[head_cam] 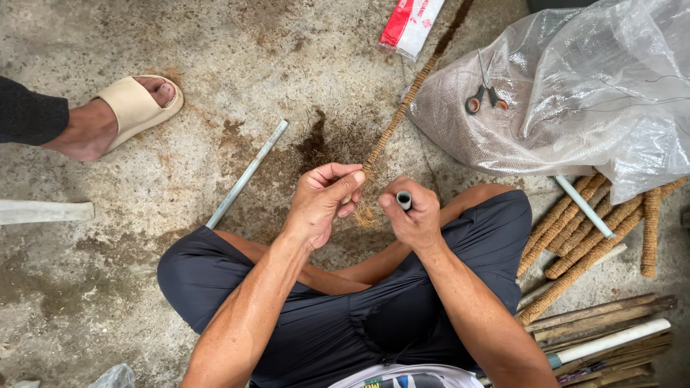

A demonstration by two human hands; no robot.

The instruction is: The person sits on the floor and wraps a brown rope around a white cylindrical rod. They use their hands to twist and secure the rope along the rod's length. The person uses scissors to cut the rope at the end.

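Though fist-hidden below, pipe (405,200) in R hand (413,215).

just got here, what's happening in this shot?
A person sits cross-legged on a concrete floor. The right hand grips the end of a grey pipe. The left hand pinches coir fibre at the near end of a fibre-wrapped pole that runs away across the floor. A bare pipe lies to the left. Finished wrapped poles are stacked on the right, beside a plastic sack with scissors on it. Another person's sandalled foot is at upper left.
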